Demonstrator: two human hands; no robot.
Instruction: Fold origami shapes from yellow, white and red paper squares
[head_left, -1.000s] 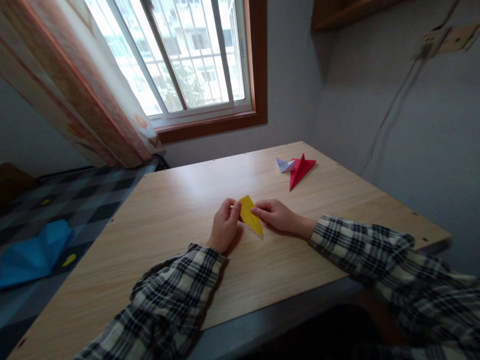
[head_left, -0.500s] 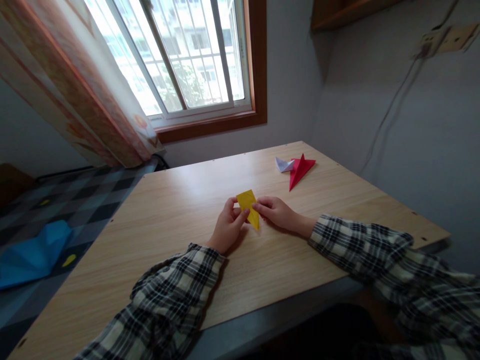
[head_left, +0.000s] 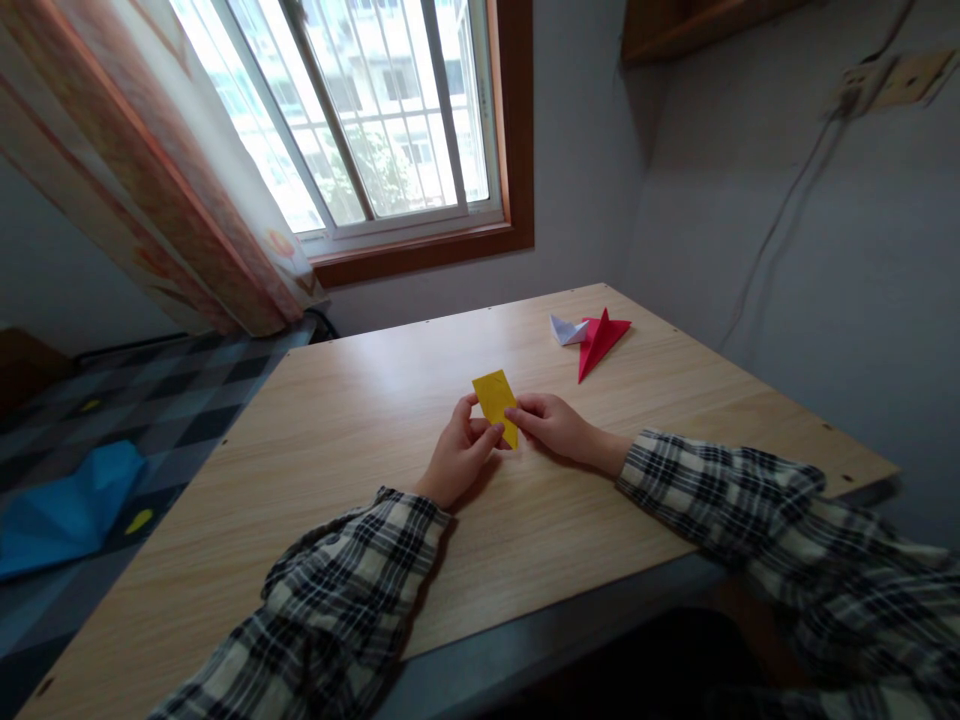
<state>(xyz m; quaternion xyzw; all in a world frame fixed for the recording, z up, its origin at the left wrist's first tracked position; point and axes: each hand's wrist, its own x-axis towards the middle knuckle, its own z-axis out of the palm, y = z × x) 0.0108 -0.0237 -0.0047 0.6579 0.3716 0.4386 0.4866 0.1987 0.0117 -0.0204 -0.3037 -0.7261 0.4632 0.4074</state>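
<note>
A small folded piece of yellow paper (head_left: pixel 495 394) is held between both hands, a little above the middle of the table. My left hand (head_left: pixel 459 450) grips its lower left side, thumb on the front face and fingers behind. On the right edge, my right hand (head_left: pixel 553 424) pinches it between thumb and fingers. The paper looks flat and four-sided, its lower end partly covered by the left thumb. Farther back on the table lie a white folded paper boat (head_left: pixel 568 331) and a red folded paper shape (head_left: pixel 602 342), touching each other.
The wooden table (head_left: pixel 360 420) reaches toward the wall below the window (head_left: pixel 375 120). At the left, a blue folded paper (head_left: pixel 71 510) rests on a checked cloth (head_left: pixel 195 375). A curtain (head_left: pixel 172 160) hangs at the upper left, and a cable (head_left: pixel 780 220) runs down the right wall.
The yellow paper's lower pointed part has folded or turned up, so it now looks shorter at the bottom. Its top edge sits slightly higher. Both hands have barely moved.
</note>
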